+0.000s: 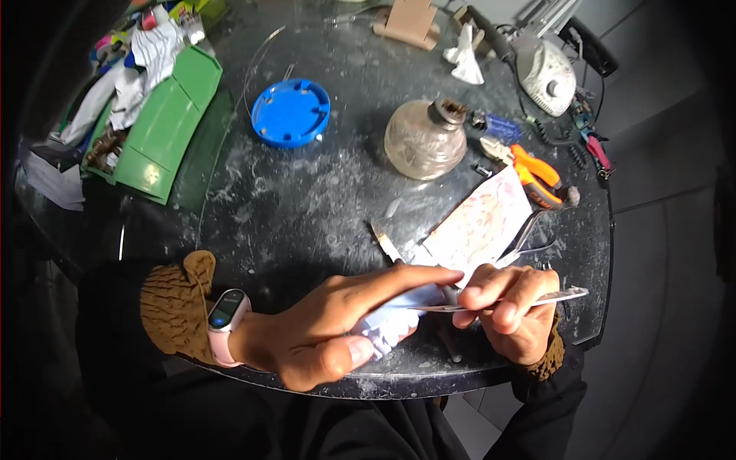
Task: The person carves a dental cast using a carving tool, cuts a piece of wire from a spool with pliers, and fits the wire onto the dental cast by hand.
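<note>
My left hand [318, 326], with a pink-banded watch at the wrist, is closed around a pale bluish-white dental cast [387, 331] with tooth-like shapes along its edge. Part of the cast is hidden under the fingers. To the right, my right hand [510, 310] pinches a slim metal dental instrument [569, 295]. Its thin end lies over the cast, and its flat end sticks out to the right; whether the tip touches the cast I cannot tell. Behind the hands lie a stained white sheet [483, 222] and a knife-like tool [386, 242].
A glass spirit lamp [424, 142] and a blue round dish [291, 113] stand farther back. Orange-handled pliers [539, 175] lie at the right beside other tools. A green bin [165, 134] full of scraps is at the left. The dark table's rounded edge [429, 386] runs below my hands.
</note>
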